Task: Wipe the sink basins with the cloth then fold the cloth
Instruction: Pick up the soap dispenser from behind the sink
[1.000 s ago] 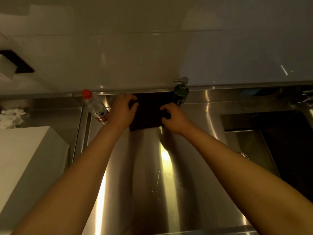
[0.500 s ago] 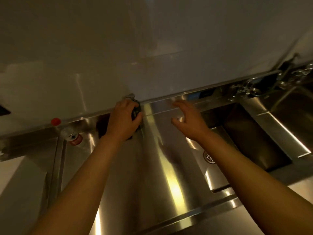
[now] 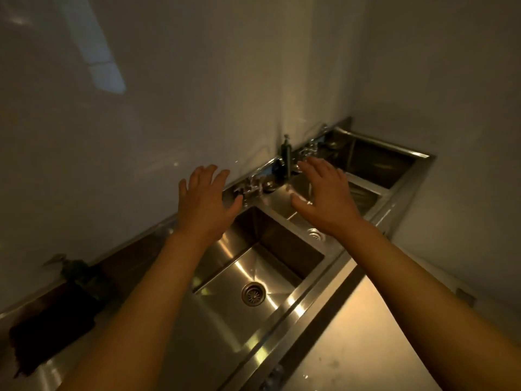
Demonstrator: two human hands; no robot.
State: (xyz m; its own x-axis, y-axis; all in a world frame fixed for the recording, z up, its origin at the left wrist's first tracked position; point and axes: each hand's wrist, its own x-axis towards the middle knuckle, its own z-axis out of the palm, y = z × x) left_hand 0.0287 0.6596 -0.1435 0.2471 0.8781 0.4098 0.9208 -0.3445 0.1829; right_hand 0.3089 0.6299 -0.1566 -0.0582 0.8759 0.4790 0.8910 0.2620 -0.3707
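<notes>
Both hands hovering above the sink run, holding nothing. Left hand point(image 3: 207, 203) spreading its fingers wide over the back ledge, just beside the cross-handled tap point(image 3: 251, 189); grip fully open, not visibly touching anything. Right hand point(image 3: 325, 197) likewise splaying flat, palm down, above the divide between the near basin point(image 3: 225, 314) and the middle basin point(image 3: 315, 235); grip wide and empty.

Cloth point(image 3: 48, 337) lying dark and flat at the far left of the steel worktop point(image 3: 197, 356), against the wall and well apart from both hands, beside a blurred dark pump bottle point(image 3: 72, 270). Appearing squared off rather than bunched, suggesting folding done and the cloth parked clear of the basins; fold lines too dim to confirm.

Near basin showing bright and bare round its drain point(image 3: 253, 294). Far basin point(image 3: 377, 162) sitting in shadow, surface condition impossible to judge. A second pump bottle point(image 3: 286, 149) standing on the ledge between the taps.

Judging the task at or near its end, with hands open because nothing remains to be carried. Reaching toward the taps possible, but not established.
</notes>
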